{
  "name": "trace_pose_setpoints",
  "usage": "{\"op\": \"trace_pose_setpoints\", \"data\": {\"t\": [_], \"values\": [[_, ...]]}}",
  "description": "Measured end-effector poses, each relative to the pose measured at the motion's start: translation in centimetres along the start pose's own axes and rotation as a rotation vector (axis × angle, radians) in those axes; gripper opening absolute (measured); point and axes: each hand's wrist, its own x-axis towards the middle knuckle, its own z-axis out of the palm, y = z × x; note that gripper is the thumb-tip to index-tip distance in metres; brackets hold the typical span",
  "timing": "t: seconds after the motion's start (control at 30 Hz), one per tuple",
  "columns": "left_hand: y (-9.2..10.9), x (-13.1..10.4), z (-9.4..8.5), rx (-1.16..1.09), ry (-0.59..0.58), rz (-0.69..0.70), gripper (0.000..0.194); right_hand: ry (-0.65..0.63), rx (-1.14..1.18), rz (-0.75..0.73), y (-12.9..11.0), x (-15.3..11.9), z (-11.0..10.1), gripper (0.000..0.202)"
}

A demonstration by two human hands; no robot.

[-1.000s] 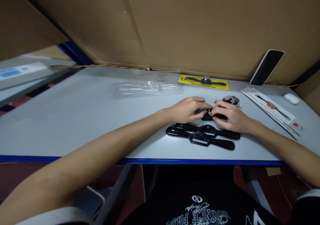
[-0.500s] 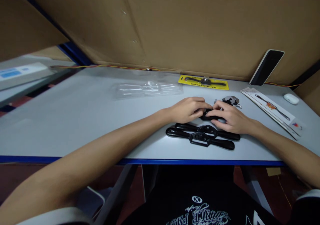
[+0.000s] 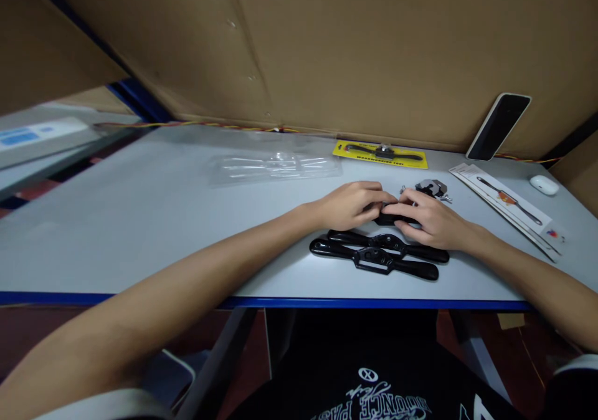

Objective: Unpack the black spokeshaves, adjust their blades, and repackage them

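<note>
A black spokeshave body (image 3: 385, 219) lies under both my hands, mostly covered by the fingers. My left hand (image 3: 352, 205) is closed round its left end, fingertips at the middle part. From the right, my right hand (image 3: 427, 219) grips the same body, with its index finger reaching over the centre and the thumb along the near side. Any small part between the fingertips is hidden. Just in front lie two more black spokeshave bodies, a farther one (image 3: 343, 237) and a nearer one (image 3: 332, 248), side by side. Behind my right hand sits a pile of grey metal plates and wing-shaped screws (image 3: 433, 188).
Clear plastic blister shells (image 3: 280, 167) lie at the back. Beside them is a packaged spokeshave on a yellow card (image 3: 380, 153). A phone (image 3: 499, 126) leans on the cardboard wall. Printed cards (image 3: 507, 205) and a white earbud case (image 3: 544, 184) are at the right.
The fingers of my right hand have shifted slightly over the middle of the held spokeshave body. My left hand and the other things stay where they were.
</note>
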Motion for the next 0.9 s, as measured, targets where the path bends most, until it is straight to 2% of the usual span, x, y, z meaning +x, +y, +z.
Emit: {"op": "trace_pose_setpoints", "data": {"t": [0.53,0.9], "values": [[0.0,0.1,0.0,-0.021,-0.002,-0.004,0.038,0.019,-0.006,0.001,-0.2,0.3,0.1,0.029],[0.1,0.2,-0.1,0.009,-0.008,-0.004,0.041,-0.032,0.106,0.018,0.8,0.2,-0.2,0.035]]}}
